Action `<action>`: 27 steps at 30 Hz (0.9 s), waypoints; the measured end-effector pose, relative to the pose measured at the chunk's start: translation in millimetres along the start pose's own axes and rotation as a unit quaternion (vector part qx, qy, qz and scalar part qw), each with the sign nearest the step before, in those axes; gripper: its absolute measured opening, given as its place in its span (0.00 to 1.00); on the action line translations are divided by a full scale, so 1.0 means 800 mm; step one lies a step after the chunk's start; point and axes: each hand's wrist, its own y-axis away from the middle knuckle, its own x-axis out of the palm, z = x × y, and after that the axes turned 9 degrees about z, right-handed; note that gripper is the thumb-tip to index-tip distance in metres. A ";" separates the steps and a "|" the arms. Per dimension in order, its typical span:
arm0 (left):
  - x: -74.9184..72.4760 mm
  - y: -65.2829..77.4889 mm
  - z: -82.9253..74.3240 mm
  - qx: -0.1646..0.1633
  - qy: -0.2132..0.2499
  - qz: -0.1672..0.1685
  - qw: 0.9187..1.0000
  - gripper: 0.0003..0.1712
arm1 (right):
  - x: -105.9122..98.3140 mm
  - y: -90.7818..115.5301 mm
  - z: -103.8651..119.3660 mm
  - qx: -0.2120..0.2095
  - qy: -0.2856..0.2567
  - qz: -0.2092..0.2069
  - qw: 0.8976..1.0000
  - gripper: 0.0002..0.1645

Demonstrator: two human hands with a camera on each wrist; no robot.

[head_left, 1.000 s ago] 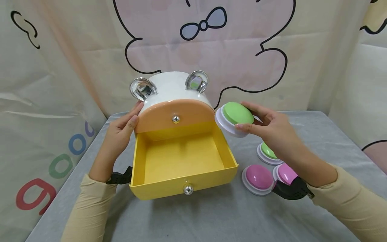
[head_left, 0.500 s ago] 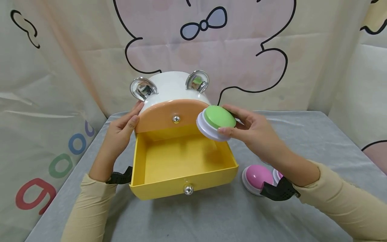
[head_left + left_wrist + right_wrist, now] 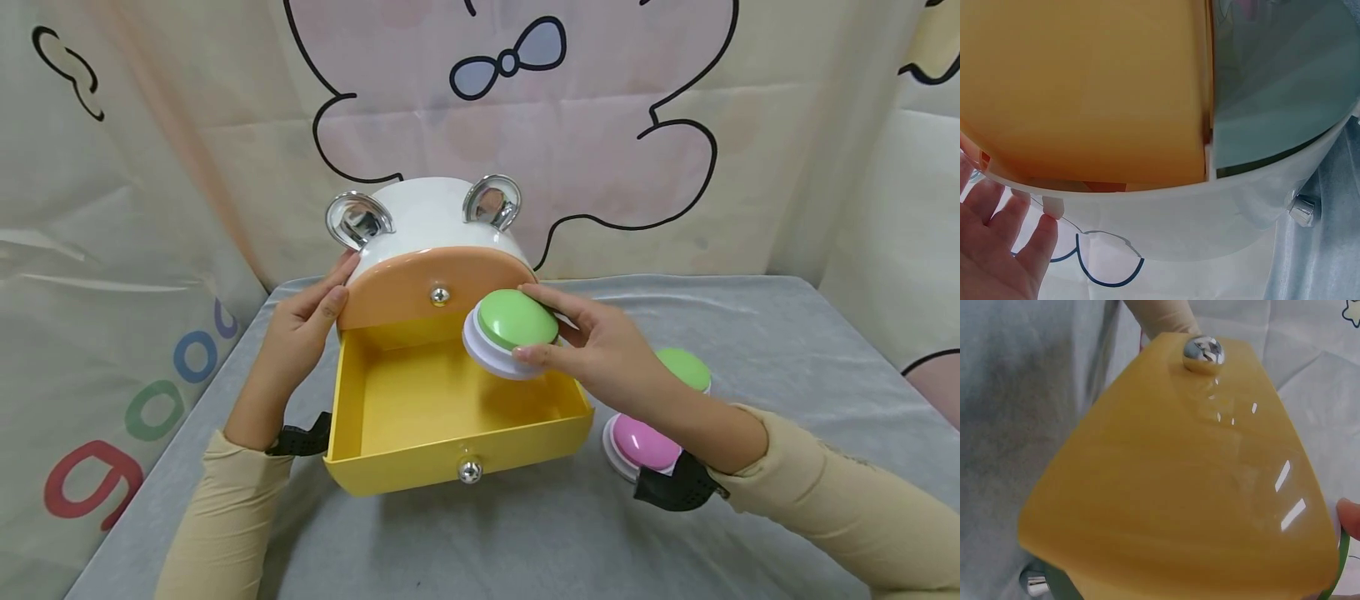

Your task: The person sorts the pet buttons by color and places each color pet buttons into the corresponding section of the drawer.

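Note:
A white storage box (image 3: 420, 212) with silver ears has an orange drawer (image 3: 397, 287) pushed in and a yellow drawer (image 3: 420, 400) pulled out. My left hand (image 3: 300, 329) touches the box's left side with its fingers, the thumb near the front edge. In the left wrist view, fingertips (image 3: 1052, 207) rest against the white wall. My right hand (image 3: 603, 342) pinches a push button (image 3: 517, 321) with a green dome and white base, between thumb and fingers. It is tilted over the right part of the yellow drawer. A bit of green edge (image 3: 1342, 562) shows in the right wrist view.
On the grey cloth (image 3: 765, 367) right of the drawer, a pink button (image 3: 637, 442) and another green button (image 3: 684, 367) lie partly behind the right arm. The yellow drawer's silver knob (image 3: 469, 472) sticks out in front. A printed curtain (image 3: 600, 167) hangs behind.
My right hand has carried the green push button left and nearer, from beside the box to over the yellow drawer. The left hand and the box have stayed in place.

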 end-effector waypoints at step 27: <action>0.001 -0.001 0.002 0.012 -0.005 -0.003 1.000 0.24 | 0.055 -0.031 0.016 -0.017 0.007 0.090 0.996 0.42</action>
